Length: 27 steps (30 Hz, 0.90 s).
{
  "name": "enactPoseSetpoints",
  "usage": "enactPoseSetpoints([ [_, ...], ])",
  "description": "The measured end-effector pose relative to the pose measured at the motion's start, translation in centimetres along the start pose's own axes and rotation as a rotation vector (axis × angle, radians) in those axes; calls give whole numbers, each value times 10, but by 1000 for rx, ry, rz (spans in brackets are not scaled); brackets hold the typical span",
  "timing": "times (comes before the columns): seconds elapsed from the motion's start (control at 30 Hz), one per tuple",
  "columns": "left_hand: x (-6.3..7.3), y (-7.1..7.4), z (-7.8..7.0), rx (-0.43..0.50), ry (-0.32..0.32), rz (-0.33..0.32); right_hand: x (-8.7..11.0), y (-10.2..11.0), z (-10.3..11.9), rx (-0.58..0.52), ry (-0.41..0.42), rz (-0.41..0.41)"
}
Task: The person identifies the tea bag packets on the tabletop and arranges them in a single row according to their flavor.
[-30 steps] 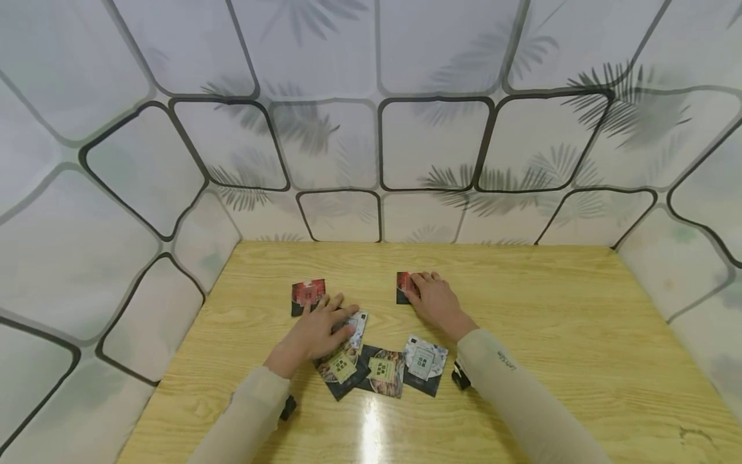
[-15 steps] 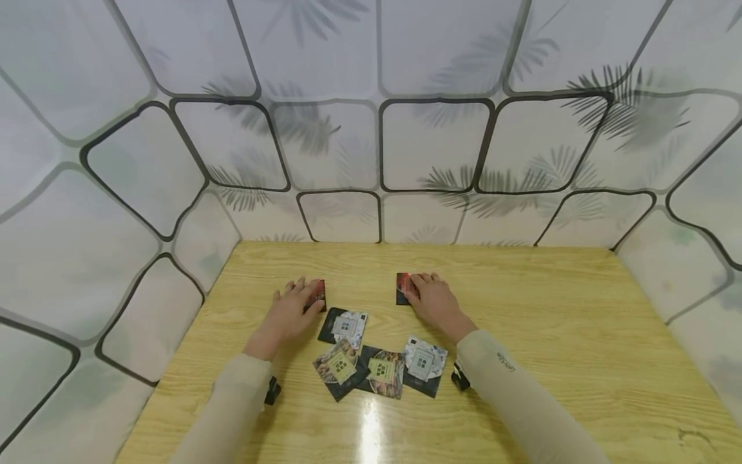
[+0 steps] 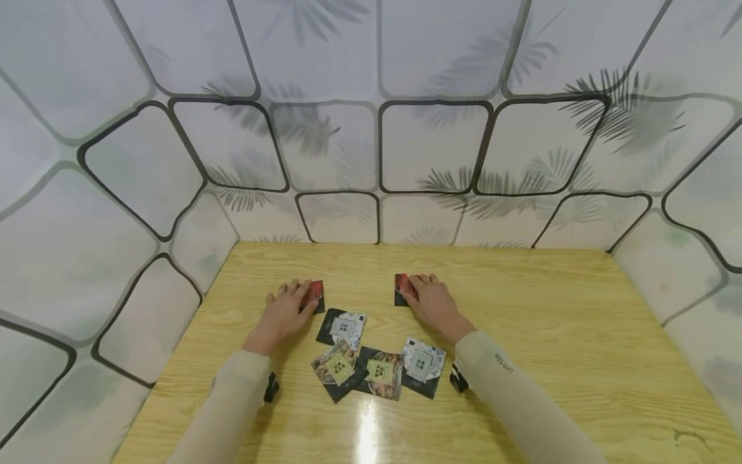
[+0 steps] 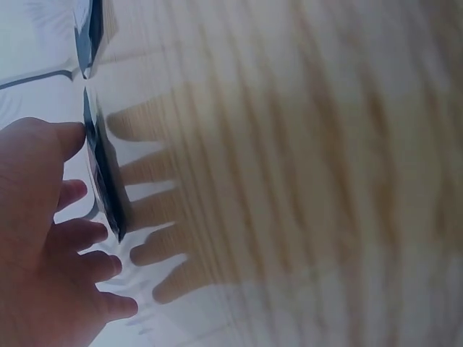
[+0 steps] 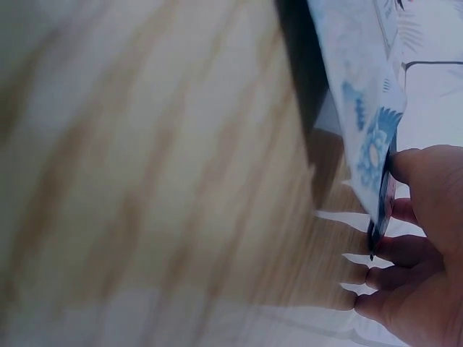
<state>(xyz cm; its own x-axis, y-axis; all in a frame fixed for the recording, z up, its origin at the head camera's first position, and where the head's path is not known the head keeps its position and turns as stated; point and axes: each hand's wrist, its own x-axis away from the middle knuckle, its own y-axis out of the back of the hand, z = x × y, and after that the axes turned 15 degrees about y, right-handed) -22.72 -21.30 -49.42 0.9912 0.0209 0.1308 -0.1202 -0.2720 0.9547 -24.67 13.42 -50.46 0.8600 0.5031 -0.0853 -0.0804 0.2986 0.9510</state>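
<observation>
My left hand [image 3: 285, 313] lies over a red and black packet [image 3: 317, 298] at the back left of the table, fingers spread. Its thumb touches the edge of that thin packet [image 4: 105, 170] in the left wrist view. To the right, my right hand [image 3: 433, 301] rests on a second red and black packet [image 3: 400, 291], covering most of it. Nearer me lie a blue-white and black packet [image 3: 343, 327], two overlapping brown food-print packets [image 3: 337, 370], and another blue-white packet [image 3: 422, 367]. In the right wrist view, that blue-white packet [image 5: 362, 108] rises close in front of the fingers.
The wood-grain table [image 3: 551, 335] ends at a pale wall [image 3: 437, 145] with leaf prints and dark outlines. Side walls stand left and right. Black wrist devices [image 3: 271, 387] show beneath both sleeves.
My left hand has moved left and away, off the blue-white packet and onto the red one, uncovering the near packets. The right hand stays in place.
</observation>
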Motion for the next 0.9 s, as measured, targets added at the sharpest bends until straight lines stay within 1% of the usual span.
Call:
enactPoseSetpoints([
  [0.27, 1, 0, 1, -33, 8, 7, 0, 0, 0, -9, -3, -7],
  [0.53, -1, -2, 0, -54, 4, 0, 0, -2, -1, -4, 3, -5],
  [0.73, -1, -3, -7, -41, -16, 2, -1, -4, -4, -23, -17, 12],
  [0.9, -6, -6, -15, -56, -33, 24, 0, -3, -2, -14, -12, -6],
])
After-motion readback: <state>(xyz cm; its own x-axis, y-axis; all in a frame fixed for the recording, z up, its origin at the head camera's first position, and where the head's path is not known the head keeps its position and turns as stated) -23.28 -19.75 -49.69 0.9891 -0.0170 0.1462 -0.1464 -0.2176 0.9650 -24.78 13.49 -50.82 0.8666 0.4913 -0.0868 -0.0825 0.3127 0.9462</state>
